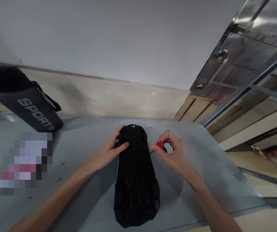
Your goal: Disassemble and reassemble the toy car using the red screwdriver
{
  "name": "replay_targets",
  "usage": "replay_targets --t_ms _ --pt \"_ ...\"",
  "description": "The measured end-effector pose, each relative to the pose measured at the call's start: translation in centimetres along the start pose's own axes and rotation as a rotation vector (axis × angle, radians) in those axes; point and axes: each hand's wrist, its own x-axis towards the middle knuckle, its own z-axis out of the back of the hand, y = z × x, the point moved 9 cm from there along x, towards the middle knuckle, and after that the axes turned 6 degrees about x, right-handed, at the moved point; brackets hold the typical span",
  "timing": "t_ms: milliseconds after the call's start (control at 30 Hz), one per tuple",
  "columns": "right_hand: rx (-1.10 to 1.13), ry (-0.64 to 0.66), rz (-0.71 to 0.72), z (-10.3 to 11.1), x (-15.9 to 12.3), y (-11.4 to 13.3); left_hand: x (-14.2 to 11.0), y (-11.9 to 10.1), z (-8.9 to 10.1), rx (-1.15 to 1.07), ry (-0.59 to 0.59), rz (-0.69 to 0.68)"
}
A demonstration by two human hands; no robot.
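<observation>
A black toy car lies upside down on the grey table, its dark underside and wheels facing up. My left hand grips its far left side, with the thumb on the underside and the fingers along the edge. Just right of the car, my right hand pinches a small screwdriver by its red handle. The thin dark shaft points down and left towards the car's right side; whether its tip touches the car I cannot tell. A tiny red spot shows on the underside.
A black bottle marked SPORT stands at the left by the wall. In front of it lies a blurred-out flat item. The table meets a wall behind. At right are a metal door and grey rails beyond the table's edge.
</observation>
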Motion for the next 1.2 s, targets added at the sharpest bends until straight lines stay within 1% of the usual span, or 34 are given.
replay_targets --t_ms 100,300,400,467,667,767,833,933,1100,1200 --pt "-0.031 0.034 -0.009 -0.2 0.0 0.2 -0.1 -0.3 0.0 -0.005 0.007 -0.016" --pt "0.04 0.217 -0.07 -0.9 -0.2 0.3 -0.2 -0.3 0.0 0.019 0.001 -0.011" --pt "0.054 0.265 -0.095 -1.0 -0.3 0.1 -0.2 -0.4 -0.1 0.001 0.013 -0.003" --pt "0.046 0.237 -0.091 -0.8 -0.2 -0.1 -0.2 -0.5 -0.1 0.002 0.017 -0.002" --pt "0.006 0.068 -0.037 0.0 0.0 -0.5 -0.2 -0.7 -0.2 -0.015 0.017 -0.002" --pt "-0.001 0.037 -0.046 0.2 0.0 -0.6 -0.2 -0.8 -0.2 -0.022 0.017 -0.01" --pt "-0.021 0.072 -0.036 -0.1 0.0 -0.3 -0.2 -0.7 -0.2 -0.02 0.012 -0.014" --pt "-0.027 0.181 -0.021 -0.7 -0.1 0.3 -0.2 -0.6 -0.3 -0.041 0.016 -0.016" --pt "0.066 0.32 -0.117 -1.1 -0.4 0.1 -0.1 -0.6 -0.2 -0.039 0.018 -0.025" --pt "0.12 0.351 -0.154 -1.3 -0.5 0.0 -0.1 -0.7 -0.2 -0.026 0.012 -0.029"
